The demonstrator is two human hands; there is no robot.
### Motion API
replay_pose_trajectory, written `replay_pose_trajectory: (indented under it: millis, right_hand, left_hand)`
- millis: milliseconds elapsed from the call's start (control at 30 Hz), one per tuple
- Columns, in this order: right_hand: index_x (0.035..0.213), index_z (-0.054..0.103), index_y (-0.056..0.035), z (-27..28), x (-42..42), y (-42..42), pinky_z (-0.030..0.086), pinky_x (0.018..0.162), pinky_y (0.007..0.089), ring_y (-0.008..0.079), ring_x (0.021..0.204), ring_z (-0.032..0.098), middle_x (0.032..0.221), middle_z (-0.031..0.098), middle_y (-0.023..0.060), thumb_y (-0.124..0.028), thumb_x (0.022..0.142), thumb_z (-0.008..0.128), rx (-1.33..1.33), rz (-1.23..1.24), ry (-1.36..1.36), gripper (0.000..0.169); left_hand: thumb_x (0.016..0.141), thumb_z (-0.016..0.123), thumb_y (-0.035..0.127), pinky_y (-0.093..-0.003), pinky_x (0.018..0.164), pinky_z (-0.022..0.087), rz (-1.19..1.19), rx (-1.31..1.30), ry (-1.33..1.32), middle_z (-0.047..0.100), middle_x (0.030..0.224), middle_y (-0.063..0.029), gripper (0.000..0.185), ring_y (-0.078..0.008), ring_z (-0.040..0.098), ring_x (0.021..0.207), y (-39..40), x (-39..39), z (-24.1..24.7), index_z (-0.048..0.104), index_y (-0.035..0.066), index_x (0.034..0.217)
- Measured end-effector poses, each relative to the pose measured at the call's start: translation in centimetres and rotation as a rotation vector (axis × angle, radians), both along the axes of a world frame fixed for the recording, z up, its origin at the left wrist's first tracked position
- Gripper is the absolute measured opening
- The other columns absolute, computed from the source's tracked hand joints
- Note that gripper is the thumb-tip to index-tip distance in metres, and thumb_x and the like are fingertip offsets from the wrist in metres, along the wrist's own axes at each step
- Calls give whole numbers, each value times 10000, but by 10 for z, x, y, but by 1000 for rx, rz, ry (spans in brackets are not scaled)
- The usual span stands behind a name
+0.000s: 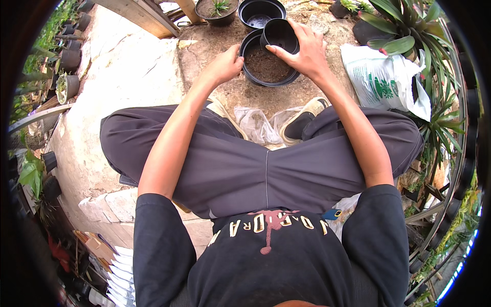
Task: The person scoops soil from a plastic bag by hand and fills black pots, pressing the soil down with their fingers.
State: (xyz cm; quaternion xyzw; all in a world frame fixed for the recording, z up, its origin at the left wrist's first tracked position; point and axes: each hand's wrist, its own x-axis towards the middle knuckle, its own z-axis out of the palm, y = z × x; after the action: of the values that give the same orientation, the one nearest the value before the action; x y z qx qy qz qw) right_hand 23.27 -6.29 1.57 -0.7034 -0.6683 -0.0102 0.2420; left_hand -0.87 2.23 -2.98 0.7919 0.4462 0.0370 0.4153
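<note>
A black plastic plant pot [270, 82] with brown soil [268, 68] in its bottom stands on the ground beyond my feet. My left hand [227, 64] grips its rim on the left side. In my right hand [307, 53] is a smaller black pot [279, 33], tilted over the larger pot's far right part. My thumb lies across the small pot's near side, and the fingers wrap its right side. Little can be made out inside the small pot. Another black pot [262, 8], with holes showing in its base, stands just behind.
A potted spiky plant [220, 7] is at the back left, near wooden posts [142, 15]. On the right lie an opened white bag [378, 82] and a broad-leaved plant [399, 42]. Clear plastic [257, 124] lies between my shoes [307, 119]. Several pots [69, 59] line the left edge.
</note>
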Motion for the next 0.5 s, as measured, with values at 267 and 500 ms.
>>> replay_pose_trajectory:
  millis: [267, 500]
  right_hand:
    - [1408, 567, -6, -5, 13, -2, 323, 1126, 471, 322, 1252, 572, 1307, 629, 199, -630, 795, 784, 47, -16, 113, 902]
    - [1441, 550, -63, -6, -6, -14, 344, 1104, 506, 348, 1284, 521, 1361, 609, 161, -661, 776, 776, 5, 20, 97, 923]
  left_hand:
    - [1029, 502, 196, -416, 910, 585, 275, -636, -95, 669, 1170, -211, 403, -271, 722, 1020, -26, 15, 35, 390, -63, 1316]
    - [1051, 447, 168, -497, 978, 566, 387, -996, -294, 585, 1308, -257, 343, -360, 679, 1136, -50, 18, 31, 400, -47, 1315]
